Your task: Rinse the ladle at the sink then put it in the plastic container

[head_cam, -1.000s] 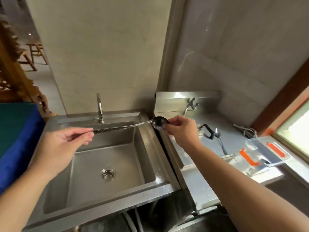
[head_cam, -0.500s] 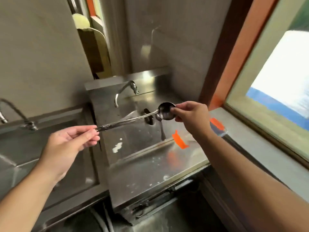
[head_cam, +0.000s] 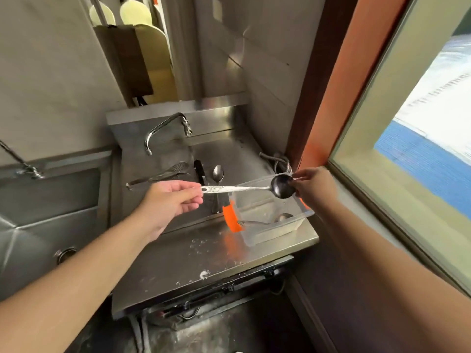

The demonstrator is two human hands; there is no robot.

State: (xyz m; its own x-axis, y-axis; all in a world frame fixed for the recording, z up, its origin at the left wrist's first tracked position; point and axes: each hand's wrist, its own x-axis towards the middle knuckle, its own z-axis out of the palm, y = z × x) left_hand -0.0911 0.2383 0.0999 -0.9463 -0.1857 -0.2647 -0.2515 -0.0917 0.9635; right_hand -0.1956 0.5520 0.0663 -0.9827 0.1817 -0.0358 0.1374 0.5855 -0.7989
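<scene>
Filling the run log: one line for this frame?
phase: placing | ladle: held level above plastic container | left hand: handle end | right hand: bowl rim

Ladle (head_cam: 244,189) above plastic container (head_cam: 277,231), right of sink (head_cam: 46,225)

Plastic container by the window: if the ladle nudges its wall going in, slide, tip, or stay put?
Probably slides: the plastic container looks thin-walled and clear, holding only a spoon, on smooth steel counter. Tipping seems unlikely, since it sits low and wide. It rests near the counter's edge.
</scene>
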